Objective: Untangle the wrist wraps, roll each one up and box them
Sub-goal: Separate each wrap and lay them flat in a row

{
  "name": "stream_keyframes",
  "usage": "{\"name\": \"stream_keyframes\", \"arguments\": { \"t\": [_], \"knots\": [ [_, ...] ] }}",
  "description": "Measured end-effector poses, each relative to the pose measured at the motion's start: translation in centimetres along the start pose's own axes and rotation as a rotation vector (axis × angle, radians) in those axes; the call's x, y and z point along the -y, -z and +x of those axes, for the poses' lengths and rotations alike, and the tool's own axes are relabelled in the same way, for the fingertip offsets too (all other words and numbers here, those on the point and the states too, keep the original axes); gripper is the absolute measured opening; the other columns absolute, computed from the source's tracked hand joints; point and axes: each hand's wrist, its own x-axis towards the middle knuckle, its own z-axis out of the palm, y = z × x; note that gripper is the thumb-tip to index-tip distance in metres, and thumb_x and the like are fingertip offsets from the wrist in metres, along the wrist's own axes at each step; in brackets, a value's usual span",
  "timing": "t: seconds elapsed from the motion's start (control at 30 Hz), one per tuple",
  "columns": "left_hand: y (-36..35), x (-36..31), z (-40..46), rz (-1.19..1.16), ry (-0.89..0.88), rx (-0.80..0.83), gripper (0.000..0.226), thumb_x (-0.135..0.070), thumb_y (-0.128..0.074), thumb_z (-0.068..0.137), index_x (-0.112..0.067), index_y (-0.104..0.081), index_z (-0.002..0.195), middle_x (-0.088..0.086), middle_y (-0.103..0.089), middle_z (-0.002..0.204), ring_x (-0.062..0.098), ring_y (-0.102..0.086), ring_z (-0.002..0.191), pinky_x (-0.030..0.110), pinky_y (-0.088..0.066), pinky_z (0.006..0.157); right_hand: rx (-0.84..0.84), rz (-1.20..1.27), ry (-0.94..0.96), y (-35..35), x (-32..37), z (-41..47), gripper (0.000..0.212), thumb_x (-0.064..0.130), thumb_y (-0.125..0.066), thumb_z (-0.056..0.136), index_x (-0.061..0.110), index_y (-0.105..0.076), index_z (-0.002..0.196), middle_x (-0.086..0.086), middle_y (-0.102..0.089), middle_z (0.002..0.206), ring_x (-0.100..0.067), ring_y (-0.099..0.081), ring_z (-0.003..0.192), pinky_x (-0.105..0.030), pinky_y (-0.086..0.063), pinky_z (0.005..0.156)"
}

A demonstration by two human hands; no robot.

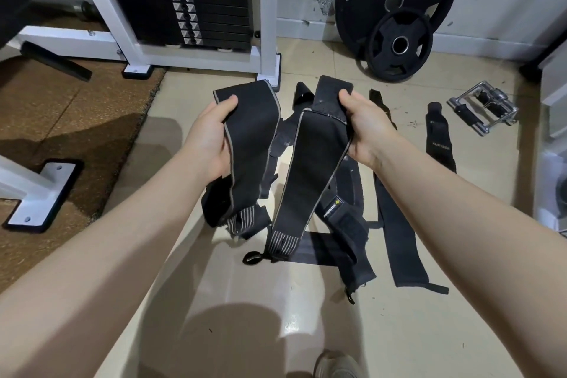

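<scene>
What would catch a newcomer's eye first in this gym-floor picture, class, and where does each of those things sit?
First, the two bare hands at centre: the left hand grips one black grey-edged wrist wrap, the right hand grips another, both dangling over a tangle of straps on the tiled floor. Next, two black weight plates lean against the wall at upper right, with a chrome cable handle lying on the floor to their right.

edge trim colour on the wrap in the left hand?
Grey piping along the black wrist wrap, clearest in the head view.
</scene>
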Motion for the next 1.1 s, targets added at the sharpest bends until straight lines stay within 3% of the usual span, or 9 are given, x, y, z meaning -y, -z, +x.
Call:
{"name": "stream_keyframes", "arguments": {
  "t": [0.13, 0.33, 0.53, 0.63, 0.73, 0.8, 0.9, 1.03, 1.1],
  "knots": [
    [0.2, -0.1, 0.4, 0.109, -0.066, 0.037, 0.012, -0.012, -0.051, 0.097, -0.014, -0.058, 0.107, 0.004, -0.071, 0.094, 0.014, -0.071, 0.079, 0.024, -0.056, 0.064, -0.011, 0.045, -0.025, 0.0, 0.2, 0.2, 0.020, 0.017, -0.041, 0.102, 0.014, -0.059, 0.095, -0.007, -0.070, 0.086, -0.019, -0.068, 0.078, -0.040, -0.055, 0.086],
    [0.0, 0.1, 0.2, 0.269, -0.142, 0.249, 0.032, -0.002, -0.043, 0.097, -0.023, -0.056, 0.117, -0.002, -0.069, 0.113, 0.013, -0.068, 0.098, 0.029, -0.056, 0.084, 0.174, -0.134, -0.033, 0.3, 0.3, -0.1, 0.018, 0.017, -0.046, 0.099, 0.014, -0.060, 0.088, -0.002, -0.071, 0.076, -0.014, -0.068, 0.068, -0.027, -0.055, 0.065],
    [0.5, 1.6, -0.1, 0.535, -0.083, 0.335, 0.045, 0.017, -0.038, 0.089, -0.019, -0.059, 0.104, -0.005, -0.072, 0.092, 0.008, -0.069, 0.081, 0.022, -0.056, 0.072, 0.428, -0.094, -0.120, 1.0, -0.2, -0.2, 0.021, 0.012, -0.042, 0.095, 0.012, -0.062, 0.103, -0.006, -0.068, 0.097, -0.019, -0.068, 0.085, -0.028, -0.056, 0.070],
    [0.5, 1.8, -0.1, 0.553, -0.007, 0.373, 0.024, -0.001, -0.046, 0.094, -0.016, -0.062, 0.103, -0.001, -0.072, 0.093, 0.011, -0.069, 0.083, 0.024, -0.055, 0.076, 0.511, -0.181, -0.110, 0.8, -0.5, -0.2, 0.018, 0.010, -0.045, 0.090, 0.007, -0.061, 0.097, -0.007, -0.067, 0.091, -0.019, -0.066, 0.082, -0.028, -0.055, 0.073],
    [0.1, 1.6, 0.5, 0.510, 0.008, 0.264, 0.027, -0.035, -0.048, 0.097, -0.016, -0.067, 0.105, 0.002, -0.072, 0.105, 0.015, -0.068, 0.099, 0.027, -0.054, 0.086, 0.542, -0.315, -0.094, 0.6, -0.8, 0.0, 0.013, 0.009, -0.054, 0.079, 0.005, -0.065, 0.085, -0.008, -0.067, 0.084, -0.020, -0.065, 0.078, -0.028, -0.052, 0.073],
    [-0.1, 1.5, 1.1, 0.487, -0.077, 0.171, 0.020, -0.028, -0.049, 0.099, -0.018, -0.064, 0.108, 0.002, -0.071, 0.109, 0.017, -0.067, 0.102, 0.027, -0.055, 0.084, 0.548, -0.291, -0.093, 0.6, -0.9, 0.2, 0.021, 0.011, -0.056, 0.071, 0.001, -0.069, 0.085, -0.016, -0.068, 0.091, -0.025, -0.065, 0.082, -0.030, -0.053, 0.077],
    [-0.2, 1.4, 1.6, 0.443, -0.187, 0.122, 0.016, -0.010, -0.052, 0.097, -0.019, -0.058, 0.109, 0.004, -0.068, 0.109, 0.017, -0.067, 0.097, 0.027, -0.057, 0.079, 0.575, -0.137, -0.118, 0.7, -0.9, 0.4, 0.039, 0.008, -0.063, 0.066, -0.003, -0.069, 0.103, -0.025, -0.059, 0.124, -0.033, -0.059, 0.109, -0.046, -0.042, 0.101],
    [-1.0, 1.8, 2.0, 0.544, -0.269, 0.019, 0.026, -0.007, -0.062, 0.090, -0.012, -0.057, 0.115, 0.007, -0.069, 0.103, 0.017, -0.068, 0.092, 0.025, -0.056, 0.076, 0.748, -0.085, -0.106, -0.1, -0.5, -0.8, 0.020, 0.010, -0.061, 0.073, 0.014, -0.078, 0.083, -0.004, -0.060, 0.129, -0.022, -0.060, 0.115, -0.036, -0.049, 0.099],
    [-1.4, 2.3, 2.5, 0.699, -0.340, -0.112, 0.028, -0.010, -0.065, 0.085, -0.006, -0.060, 0.113, 0.008, -0.068, 0.102, 0.020, -0.065, 0.096, 0.023, -0.051, 0.073, 0.760, -0.133, -0.092, -0.6, -0.6, -1.1, 0.037, 0.004, -0.045, 0.083, 0.015, -0.076, 0.067, -0.002, -0.050, 0.139, -0.019, -0.058, 0.117, -0.033, -0.049, 0.098]
  ]
}}
